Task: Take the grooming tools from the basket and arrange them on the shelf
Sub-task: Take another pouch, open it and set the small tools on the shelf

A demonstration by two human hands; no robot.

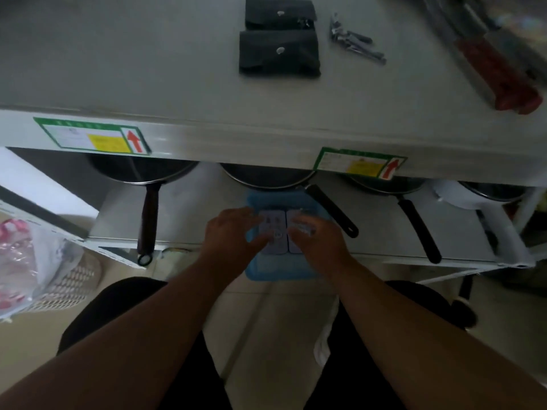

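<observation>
I am at the taking step. Both my hands are down in the blue basket (284, 269), which stands on the floor in front of the low shelf with the pans. My left hand (233, 232) and my right hand (321, 241) reach for two pale flat packs (276, 232) that lie side by side in the basket; my fingers lie over their outer edges. The picture is blurred here, so I cannot tell if the fingers already close on the packs or only touch them.

On the top shelf (148, 69) two black pouches (279, 37) already lie one behind the other, and just beside them, to the right, a small heap of metal tools (353, 44). So I judge that the work is partly done.

The next move, I think, is to close on the packs and lift them straight up and toward me, because the front edge of the top shelf hangs above the basket's far side and a pan handle (331, 210) crosses its right corner. The shelf has much free room left of the pouches; at the far right lies a knife with a red handle (497, 75), which I should avoid.
</observation>
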